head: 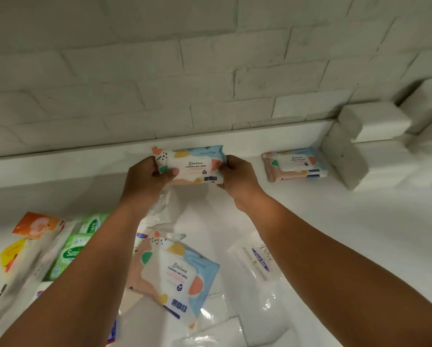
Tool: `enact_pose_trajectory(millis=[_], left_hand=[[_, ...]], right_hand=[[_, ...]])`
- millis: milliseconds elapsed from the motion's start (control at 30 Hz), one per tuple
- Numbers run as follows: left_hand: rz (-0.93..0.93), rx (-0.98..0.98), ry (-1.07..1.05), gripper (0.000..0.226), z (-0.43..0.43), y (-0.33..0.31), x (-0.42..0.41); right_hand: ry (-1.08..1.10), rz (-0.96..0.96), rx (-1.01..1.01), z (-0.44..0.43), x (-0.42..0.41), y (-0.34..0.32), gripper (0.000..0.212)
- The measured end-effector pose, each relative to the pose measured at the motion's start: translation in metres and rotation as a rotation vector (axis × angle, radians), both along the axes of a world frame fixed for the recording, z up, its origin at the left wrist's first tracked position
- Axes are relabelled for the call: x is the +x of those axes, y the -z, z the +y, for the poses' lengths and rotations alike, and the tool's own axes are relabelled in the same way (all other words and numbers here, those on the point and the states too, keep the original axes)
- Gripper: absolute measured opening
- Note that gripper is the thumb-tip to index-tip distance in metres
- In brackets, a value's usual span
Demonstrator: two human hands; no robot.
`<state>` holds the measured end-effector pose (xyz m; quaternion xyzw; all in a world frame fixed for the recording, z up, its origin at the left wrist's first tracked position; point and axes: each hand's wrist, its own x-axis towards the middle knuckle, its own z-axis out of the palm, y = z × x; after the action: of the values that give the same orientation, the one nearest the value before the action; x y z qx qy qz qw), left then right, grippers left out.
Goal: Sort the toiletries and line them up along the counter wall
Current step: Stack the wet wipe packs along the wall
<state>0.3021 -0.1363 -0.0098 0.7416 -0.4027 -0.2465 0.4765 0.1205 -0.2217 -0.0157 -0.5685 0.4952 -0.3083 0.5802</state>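
Note:
A colourful pack of wet wipes (192,162) is held up in front of the counter wall, near the back ledge. My left hand (147,179) grips its left end with the thumb across the front. My right hand (237,176) grips its right end. A stack of matching wipes packs (295,165) lies against the wall to the right. Another matching pack (174,274) lies on the white counter (335,221) between my forearms.
Green wipes packs (72,251) and orange and yellow packets (34,225) lie at the left. A clear Dove packet (257,261) lies right of centre. White tissue packs (365,139) and a paper roll (428,101) stand at the back right. The brick wall (184,71) runs behind.

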Motion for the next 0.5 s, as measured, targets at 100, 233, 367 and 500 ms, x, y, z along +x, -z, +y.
enact_pose_trajectory(millis=[100, 233, 367, 500], left_hand=[[0.026, -0.020, 0.002, 0.012, -0.006, -0.004, -0.030], [0.121, -0.047, 0.028, 0.004, -0.015, -0.003, -0.071], [0.276, -0.077, 0.056, 0.002, -0.027, 0.007, -0.108], [0.369, -0.051, -0.026, 0.009, -0.045, 0.021, -0.139]], right_hand=[[0.006, -0.038, 0.026, -0.004, -0.032, -0.009, 0.020], [0.015, -0.094, 0.072, -0.013, -0.077, -0.011, 0.017], [0.071, -0.069, 0.077, -0.029, -0.120, -0.005, 0.022], [0.131, -0.035, 0.065, -0.042, -0.153, 0.004, 0.022]])
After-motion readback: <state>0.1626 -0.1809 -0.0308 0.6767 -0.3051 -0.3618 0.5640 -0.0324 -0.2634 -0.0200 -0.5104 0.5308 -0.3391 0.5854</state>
